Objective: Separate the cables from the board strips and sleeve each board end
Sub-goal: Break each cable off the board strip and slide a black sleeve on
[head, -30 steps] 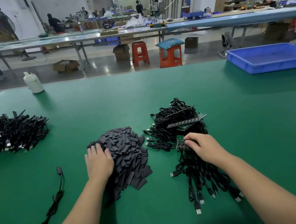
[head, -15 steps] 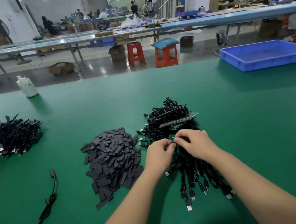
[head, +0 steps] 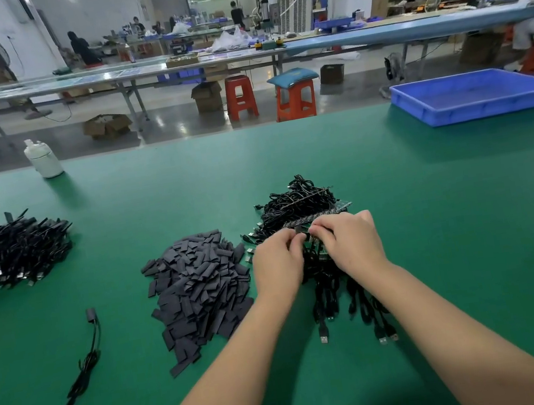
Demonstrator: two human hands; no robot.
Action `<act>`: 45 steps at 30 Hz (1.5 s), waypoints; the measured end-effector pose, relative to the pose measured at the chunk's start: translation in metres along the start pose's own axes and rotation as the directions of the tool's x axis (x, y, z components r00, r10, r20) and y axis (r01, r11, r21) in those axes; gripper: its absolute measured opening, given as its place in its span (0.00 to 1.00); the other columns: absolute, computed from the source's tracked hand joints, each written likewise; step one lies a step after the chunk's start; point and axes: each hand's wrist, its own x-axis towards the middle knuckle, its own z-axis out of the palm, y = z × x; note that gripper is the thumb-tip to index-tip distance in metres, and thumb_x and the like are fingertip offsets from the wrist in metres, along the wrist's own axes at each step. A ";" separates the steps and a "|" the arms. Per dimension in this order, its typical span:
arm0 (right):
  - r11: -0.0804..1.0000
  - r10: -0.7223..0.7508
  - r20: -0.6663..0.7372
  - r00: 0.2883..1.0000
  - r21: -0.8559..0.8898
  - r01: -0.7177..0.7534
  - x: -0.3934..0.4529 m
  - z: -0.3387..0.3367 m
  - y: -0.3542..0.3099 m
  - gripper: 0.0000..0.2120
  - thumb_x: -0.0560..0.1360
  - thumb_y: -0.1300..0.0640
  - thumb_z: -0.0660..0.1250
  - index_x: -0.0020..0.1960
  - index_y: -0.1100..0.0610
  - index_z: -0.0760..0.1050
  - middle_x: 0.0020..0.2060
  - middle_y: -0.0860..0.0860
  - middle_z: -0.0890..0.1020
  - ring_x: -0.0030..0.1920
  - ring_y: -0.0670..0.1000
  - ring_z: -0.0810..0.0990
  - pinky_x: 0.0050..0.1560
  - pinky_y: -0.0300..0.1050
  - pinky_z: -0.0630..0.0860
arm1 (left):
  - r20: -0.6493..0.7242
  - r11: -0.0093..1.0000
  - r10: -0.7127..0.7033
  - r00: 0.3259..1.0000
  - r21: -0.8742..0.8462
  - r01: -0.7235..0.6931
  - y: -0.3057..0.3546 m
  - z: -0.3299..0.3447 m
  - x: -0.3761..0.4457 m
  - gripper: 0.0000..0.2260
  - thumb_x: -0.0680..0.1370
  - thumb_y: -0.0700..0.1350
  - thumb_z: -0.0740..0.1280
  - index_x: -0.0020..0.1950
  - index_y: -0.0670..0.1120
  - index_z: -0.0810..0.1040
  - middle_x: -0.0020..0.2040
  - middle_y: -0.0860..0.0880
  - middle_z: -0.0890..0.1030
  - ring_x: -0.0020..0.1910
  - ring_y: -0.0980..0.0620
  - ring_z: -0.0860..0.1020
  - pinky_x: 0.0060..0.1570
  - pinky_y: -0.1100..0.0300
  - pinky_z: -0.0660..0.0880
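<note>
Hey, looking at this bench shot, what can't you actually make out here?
Head view only:
- What the left hand and right hand pinch on the board strip: hidden by curled fingers.
- Whether a cable has come free: hidden by both hands.
- Finished cable pile: cut off by the left edge.
- Cable tangle: count too dense to tell.
- Sleeve pile: lower layers buried.

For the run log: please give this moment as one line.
left hand: pinches board strip | right hand: grips same strip | sleeve pile: untouched
</note>
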 end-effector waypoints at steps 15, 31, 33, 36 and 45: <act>1.000 -0.014 0.252 0.968 -0.013 0.018 0.013 0.013 0.052 0.10 0.82 0.45 0.58 0.53 0.43 0.79 0.49 0.46 0.80 0.58 0.54 0.70 0.65 0.54 0.64 | -0.146 0.988 0.028 0.989 -0.148 -0.050 -0.045 -0.049 0.020 0.05 0.78 0.51 0.69 0.49 0.52 0.85 0.43 0.59 0.79 0.43 0.63 0.76 0.45 0.63 0.71; 0.632 -0.002 0.552 0.834 0.647 -0.427 -0.026 0.039 -0.036 0.18 0.83 0.48 0.59 0.39 0.55 0.78 0.22 0.47 0.70 0.23 0.47 0.65 0.27 0.40 0.62 | 0.334 0.783 -0.110 0.936 -0.551 0.289 -0.041 -0.052 -0.001 0.02 0.77 0.39 0.70 0.45 0.43 0.82 0.30 0.54 0.75 0.28 0.57 0.68 0.27 0.65 0.63; 0.582 0.043 0.573 0.819 0.652 -0.487 -0.032 0.045 -0.031 0.17 0.82 0.52 0.62 0.37 0.56 0.78 0.19 0.44 0.66 0.21 0.45 0.61 0.25 0.38 0.60 | 0.395 0.786 -0.162 0.904 -0.502 0.360 -0.057 -0.048 -0.005 0.02 0.77 0.40 0.70 0.45 0.44 0.83 0.29 0.54 0.75 0.27 0.57 0.66 0.27 0.65 0.61; 0.594 0.088 0.608 0.789 0.603 -0.532 -0.042 0.053 -0.027 0.14 0.82 0.55 0.63 0.41 0.55 0.81 0.19 0.42 0.74 0.20 0.41 0.63 0.22 0.32 0.62 | 0.416 0.821 -0.237 0.878 -0.397 0.410 -0.081 -0.046 -0.008 0.01 0.76 0.42 0.72 0.45 0.46 0.84 0.32 0.54 0.78 0.28 0.57 0.69 0.29 0.63 0.65; 0.662 0.239 0.670 0.703 0.418 -0.623 -0.065 0.095 -0.023 0.08 0.81 0.57 0.64 0.51 0.56 0.81 0.42 0.51 0.85 0.30 0.46 0.74 0.33 0.41 0.75 | 0.409 0.792 -0.144 0.901 0.594 -0.143 -0.130 -0.039 -0.023 0.11 0.77 0.55 0.68 0.58 0.55 0.78 0.54 0.51 0.73 0.56 0.47 0.75 0.50 0.53 0.75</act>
